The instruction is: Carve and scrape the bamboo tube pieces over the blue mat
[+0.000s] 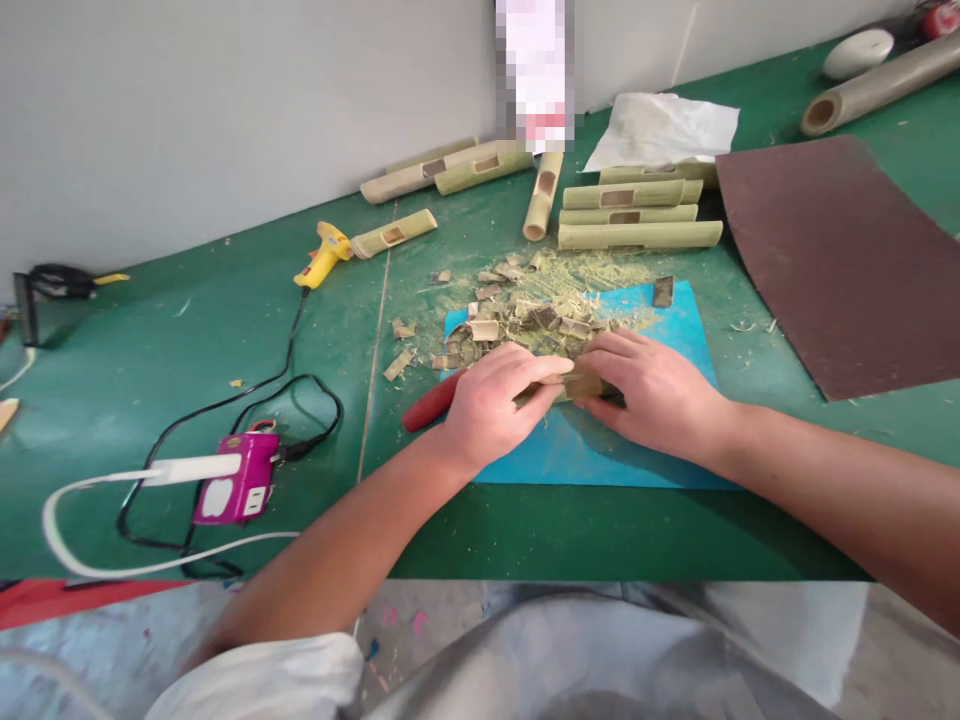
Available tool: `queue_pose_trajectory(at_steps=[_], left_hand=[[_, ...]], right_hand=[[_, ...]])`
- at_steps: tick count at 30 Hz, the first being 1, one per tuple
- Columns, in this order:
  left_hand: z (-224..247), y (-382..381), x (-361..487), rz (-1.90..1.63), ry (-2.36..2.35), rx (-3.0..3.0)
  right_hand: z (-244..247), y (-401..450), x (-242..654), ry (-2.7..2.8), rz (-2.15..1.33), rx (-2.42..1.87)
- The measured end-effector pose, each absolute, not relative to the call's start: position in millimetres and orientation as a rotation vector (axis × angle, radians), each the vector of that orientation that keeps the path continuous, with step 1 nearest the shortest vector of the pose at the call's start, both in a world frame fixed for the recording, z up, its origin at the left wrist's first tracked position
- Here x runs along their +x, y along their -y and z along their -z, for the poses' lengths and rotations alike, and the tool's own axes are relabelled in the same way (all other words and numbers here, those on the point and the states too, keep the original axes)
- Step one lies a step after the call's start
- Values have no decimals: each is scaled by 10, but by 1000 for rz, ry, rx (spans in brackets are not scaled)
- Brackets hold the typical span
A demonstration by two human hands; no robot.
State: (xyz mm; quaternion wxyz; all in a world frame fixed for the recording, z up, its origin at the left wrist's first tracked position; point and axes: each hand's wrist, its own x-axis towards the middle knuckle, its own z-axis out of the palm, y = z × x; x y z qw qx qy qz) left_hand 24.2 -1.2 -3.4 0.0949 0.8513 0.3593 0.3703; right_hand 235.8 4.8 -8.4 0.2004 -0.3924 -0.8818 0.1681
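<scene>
My left hand (501, 395) and my right hand (651, 385) are close together over a blue sheet (600, 450). Between them, both hands' fingers are closed around a bamboo piece (574, 387), mostly covered by the fingers. A red handle (431, 402) sticks out on the far side of my left wrist; its other end is hidden, and I cannot tell whether the hand touches it. Just beyond my fingers lies a heap of bamboo chips (525, 318) with fine shavings. One dark chip (663, 291) lies apart, on the sheet's upper right.
Slotted bamboo tubes (640, 235) are lined up behind the chips, with white paper (667, 130) over the rear ones. A yellow glue gun (324, 255) touches another tube. Its cord runs to a purple power adapter (236, 478). A brown sheet (847, 260) lies right.
</scene>
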Motion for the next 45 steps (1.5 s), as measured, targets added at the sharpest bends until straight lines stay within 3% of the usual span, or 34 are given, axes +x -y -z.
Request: queue_pose_trajectory(at_steps=[45], left_hand=[[46,-10,196,-1048,-983,2500]], right_hand=[[84,-63,2369,2448,-479,-1089]])
